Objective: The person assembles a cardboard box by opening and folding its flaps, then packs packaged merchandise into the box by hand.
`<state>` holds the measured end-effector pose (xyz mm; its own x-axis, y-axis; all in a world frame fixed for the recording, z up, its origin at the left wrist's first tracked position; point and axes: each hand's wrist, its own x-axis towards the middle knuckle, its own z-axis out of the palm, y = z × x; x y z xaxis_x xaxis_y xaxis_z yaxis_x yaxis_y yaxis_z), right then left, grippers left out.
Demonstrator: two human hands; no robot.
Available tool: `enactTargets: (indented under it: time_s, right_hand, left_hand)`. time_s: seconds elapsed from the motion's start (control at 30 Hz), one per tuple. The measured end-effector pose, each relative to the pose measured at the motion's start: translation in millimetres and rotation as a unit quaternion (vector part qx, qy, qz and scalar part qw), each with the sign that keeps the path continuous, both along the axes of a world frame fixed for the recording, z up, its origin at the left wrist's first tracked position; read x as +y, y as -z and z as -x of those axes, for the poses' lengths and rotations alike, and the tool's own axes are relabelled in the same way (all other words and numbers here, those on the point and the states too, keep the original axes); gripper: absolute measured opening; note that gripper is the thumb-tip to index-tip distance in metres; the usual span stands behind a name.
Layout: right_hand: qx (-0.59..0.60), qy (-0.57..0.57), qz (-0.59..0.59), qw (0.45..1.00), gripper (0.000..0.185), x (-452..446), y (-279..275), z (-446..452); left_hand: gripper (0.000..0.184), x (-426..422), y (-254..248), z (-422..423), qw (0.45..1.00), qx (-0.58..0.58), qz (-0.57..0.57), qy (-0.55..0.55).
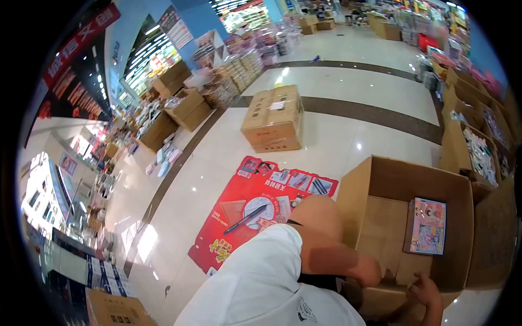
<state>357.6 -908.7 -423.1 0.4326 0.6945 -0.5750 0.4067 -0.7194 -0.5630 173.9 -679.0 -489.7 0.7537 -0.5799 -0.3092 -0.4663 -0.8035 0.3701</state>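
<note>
A large open cardboard box (353, 209) stands directly in front of me, to the right. Inside, against its right side, lies a stack of packaged goods with a pink and blue cartoon cover (429, 225). My left hand (368, 270) reaches to the near edge of this box, its fingers mostly hidden from view. At the near right of the box is my right hand (427, 292), fingers apart and slightly bent, with nothing visible in it. The box floor beside the stack is bare brown cardboard.
A flattened red printed sheet (228, 204) lies on the tiled floor to my left. Beyond it sits a taped carton (274, 119). Open cartons of goods (478, 152) line the right side. Bundled stock (234, 76) is piled at the back left; another carton (117, 308) stands lower left.
</note>
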Motion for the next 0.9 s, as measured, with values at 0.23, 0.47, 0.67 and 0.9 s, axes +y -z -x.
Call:
enactTargets:
  time_s: [0.23,0.47,0.67,0.9]
  right_hand:
    - [0.025,0.018,-0.012,0.999,0.059,11,-11,9]
    - [-0.051,-0.044,-0.035,0.997,0.059,-1,18,-4]
    - [-0.023,-0.018,-0.033,0.999,0.058,-5,33,-12]
    - [-0.046,-0.007,0.005,0.999,0.066,-8,-2,14]
  left_hand:
    - [0.018,8,-21,10,0.997,-0.063,0.043,0.001]
    - [0.022,-15,-2,-13,0.991,0.046,-0.102,0.068]
    - [0.019,-14,-20,-8,0.994,0.04,-0.089,0.056]
    - [0.012,-26,-38,29,0.999,0.013,-0.028,-0.013]
